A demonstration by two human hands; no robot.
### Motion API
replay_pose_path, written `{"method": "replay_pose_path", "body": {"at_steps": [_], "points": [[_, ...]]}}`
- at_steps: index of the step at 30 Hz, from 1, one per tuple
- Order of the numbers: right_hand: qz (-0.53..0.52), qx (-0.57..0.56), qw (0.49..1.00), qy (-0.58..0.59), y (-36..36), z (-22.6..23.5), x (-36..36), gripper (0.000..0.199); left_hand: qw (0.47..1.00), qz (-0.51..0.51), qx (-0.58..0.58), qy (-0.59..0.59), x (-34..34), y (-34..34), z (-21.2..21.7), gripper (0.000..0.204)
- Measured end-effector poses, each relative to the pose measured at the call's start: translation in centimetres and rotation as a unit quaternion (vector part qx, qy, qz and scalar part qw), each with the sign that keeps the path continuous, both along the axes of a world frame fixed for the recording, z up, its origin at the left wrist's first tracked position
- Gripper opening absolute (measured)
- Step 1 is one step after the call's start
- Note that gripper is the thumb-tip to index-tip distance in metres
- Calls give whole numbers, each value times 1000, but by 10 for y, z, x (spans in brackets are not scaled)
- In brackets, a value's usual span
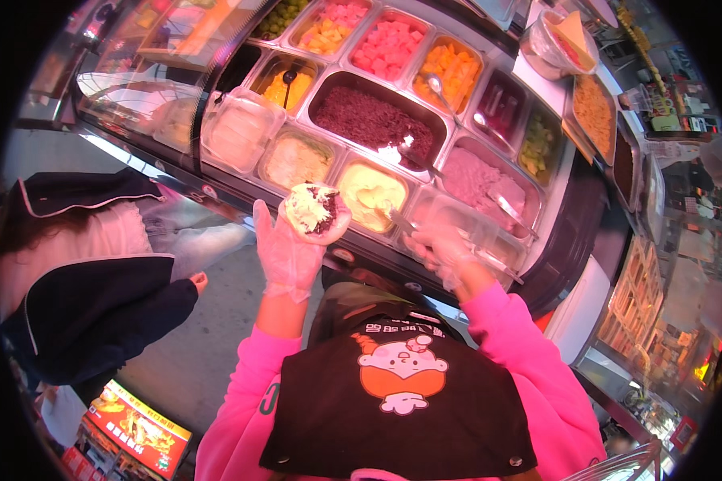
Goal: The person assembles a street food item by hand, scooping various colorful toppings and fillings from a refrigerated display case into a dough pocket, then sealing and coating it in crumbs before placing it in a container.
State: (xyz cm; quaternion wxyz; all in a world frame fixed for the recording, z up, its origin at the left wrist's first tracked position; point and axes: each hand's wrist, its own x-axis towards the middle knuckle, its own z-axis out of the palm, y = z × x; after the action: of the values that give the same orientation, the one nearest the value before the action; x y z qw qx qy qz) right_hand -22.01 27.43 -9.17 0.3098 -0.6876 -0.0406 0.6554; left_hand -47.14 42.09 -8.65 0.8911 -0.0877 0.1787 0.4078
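My left hand (287,263), in a clear plastic glove, holds a pale round wrapper (331,231) from below, thumb out at its left side. Pale yellow cream (309,210) and a dark purple filling lie on the wrapper. Gloved too, my right hand (443,247) is closed around a thin metal spatula (401,220). Its tip is at the right edge of a tub of yellow cream (373,195), just right of the wrapper. Whether the blade touches the cream, I cannot tell. Below my right hand is a clear plastic container (493,247).
Beyond my hands, a counter well holds dark purple filling (361,111), lilac paste (477,178), pink cubes (387,48) and orange cubes (449,70), several with spoons standing in them. A clear guard (148,104) rises at left. Another person in a dark jacket (96,297) stands left.
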Motion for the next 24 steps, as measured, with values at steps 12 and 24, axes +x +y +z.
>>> {"method": "replay_pose_path", "body": {"at_steps": [12, 24], "points": [[240, 375, 685, -577, -9, 62, -52, 42, 998, -19, 65, -8, 48, 2, 34, 96], [292, 441, 642, -555, -24, 89, -33, 50, 994, 27, 101, 29, 56, 3, 43, 97]]}}
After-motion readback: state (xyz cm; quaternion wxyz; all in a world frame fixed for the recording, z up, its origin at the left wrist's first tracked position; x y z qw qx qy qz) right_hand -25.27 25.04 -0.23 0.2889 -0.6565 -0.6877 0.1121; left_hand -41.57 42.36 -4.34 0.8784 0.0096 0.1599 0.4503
